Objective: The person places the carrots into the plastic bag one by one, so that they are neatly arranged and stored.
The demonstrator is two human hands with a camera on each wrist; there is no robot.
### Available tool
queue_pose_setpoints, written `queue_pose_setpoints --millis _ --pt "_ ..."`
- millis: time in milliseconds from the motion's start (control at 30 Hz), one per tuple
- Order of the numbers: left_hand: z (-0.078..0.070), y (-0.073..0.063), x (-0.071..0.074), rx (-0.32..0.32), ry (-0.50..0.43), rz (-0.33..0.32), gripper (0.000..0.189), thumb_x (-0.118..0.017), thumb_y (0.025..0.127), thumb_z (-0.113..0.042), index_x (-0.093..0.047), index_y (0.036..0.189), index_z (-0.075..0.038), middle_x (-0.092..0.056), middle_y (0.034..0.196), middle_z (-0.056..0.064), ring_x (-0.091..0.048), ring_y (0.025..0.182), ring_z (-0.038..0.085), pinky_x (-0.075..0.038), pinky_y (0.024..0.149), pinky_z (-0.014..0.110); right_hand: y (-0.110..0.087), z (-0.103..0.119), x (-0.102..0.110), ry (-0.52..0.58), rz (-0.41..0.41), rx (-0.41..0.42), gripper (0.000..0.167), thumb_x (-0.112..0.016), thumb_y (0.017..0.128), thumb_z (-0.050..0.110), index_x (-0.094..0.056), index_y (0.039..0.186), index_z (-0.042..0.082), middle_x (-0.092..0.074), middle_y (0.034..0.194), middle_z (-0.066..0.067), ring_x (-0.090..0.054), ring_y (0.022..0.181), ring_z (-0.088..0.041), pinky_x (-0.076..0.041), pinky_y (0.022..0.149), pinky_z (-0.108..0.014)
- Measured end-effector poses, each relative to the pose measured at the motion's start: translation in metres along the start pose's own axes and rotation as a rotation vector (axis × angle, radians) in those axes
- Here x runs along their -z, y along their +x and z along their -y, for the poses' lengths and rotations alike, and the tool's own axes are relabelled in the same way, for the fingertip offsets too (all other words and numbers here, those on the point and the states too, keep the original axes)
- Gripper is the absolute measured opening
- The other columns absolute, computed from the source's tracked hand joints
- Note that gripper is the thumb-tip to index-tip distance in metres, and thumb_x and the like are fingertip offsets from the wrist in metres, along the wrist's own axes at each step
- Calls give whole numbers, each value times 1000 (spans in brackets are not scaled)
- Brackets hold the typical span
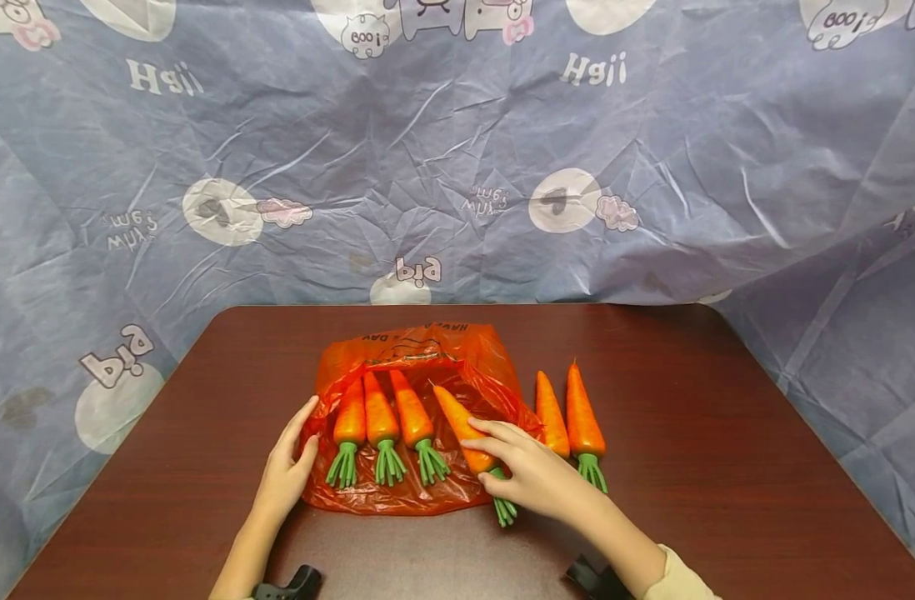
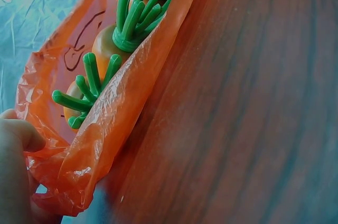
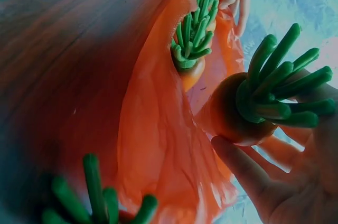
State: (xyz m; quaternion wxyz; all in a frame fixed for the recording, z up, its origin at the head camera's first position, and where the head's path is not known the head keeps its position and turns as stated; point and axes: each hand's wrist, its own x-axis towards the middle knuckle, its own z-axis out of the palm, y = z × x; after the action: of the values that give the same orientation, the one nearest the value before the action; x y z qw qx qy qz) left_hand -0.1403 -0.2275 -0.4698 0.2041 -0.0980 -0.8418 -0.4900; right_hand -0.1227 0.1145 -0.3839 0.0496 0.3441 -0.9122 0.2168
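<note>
An orange-red plastic bag (image 1: pixel 397 497) lies with its mouth toward me. Three carrots with green tops, the middle one (image 1: pixel 382 421) among them, lie side by side in it, tips inward. My left hand (image 1: pixel 287 467) holds the bag's left edge; in the left wrist view the thumb (image 2: pixel 24 134) is on the film. My right hand (image 1: pixel 528 467) grips another carrot (image 1: pixel 457 417) near its green top, its tip pointing into the mouth. The right wrist view shows this carrot (image 3: pixel 227 110) between thumb and fingers, by the bag's edge.
Two more carrots lie on the dark wooden table (image 1: pixel 712 467) right of the bag, one inner (image 1: pixel 551 412) and one outer (image 1: pixel 583 417). My right forearm passes in front of them. A printed blue-grey cloth (image 1: pixel 457 150) hangs behind the table.
</note>
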Motion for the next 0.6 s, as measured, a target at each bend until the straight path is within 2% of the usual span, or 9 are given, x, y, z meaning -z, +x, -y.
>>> queue_pose_setpoints --millis 233,467,600 --pt "-5 1 0 10 6 8 52 -48 89 3 -40 138 -12 -39 141 15 -25 120 -21 -19 94 -4 19 -2 -9 1 4 5 41 -62 81 20 -59 121 17 -46 138 -2 -46 123 -22 -50 84 -38" --pt "-35 0 4 -2 7 3 49 -46 87 9 -40 134 1 -40 136 26 -26 118 -22 -19 94 -4 33 -4 -18 -8 43 -23 41 -61 81 19 -59 122 16 -45 139 -3 -43 126 -23 -48 88 -39" --pt "-41 -1 6 6 15 -2 47 -47 87 9 -41 133 3 -40 136 26 -25 117 -24 -19 93 -5 41 -5 -25 -24 34 -2 40 -61 82 17 -58 122 15 -45 138 -6 -42 126 -26 -48 89 -41"
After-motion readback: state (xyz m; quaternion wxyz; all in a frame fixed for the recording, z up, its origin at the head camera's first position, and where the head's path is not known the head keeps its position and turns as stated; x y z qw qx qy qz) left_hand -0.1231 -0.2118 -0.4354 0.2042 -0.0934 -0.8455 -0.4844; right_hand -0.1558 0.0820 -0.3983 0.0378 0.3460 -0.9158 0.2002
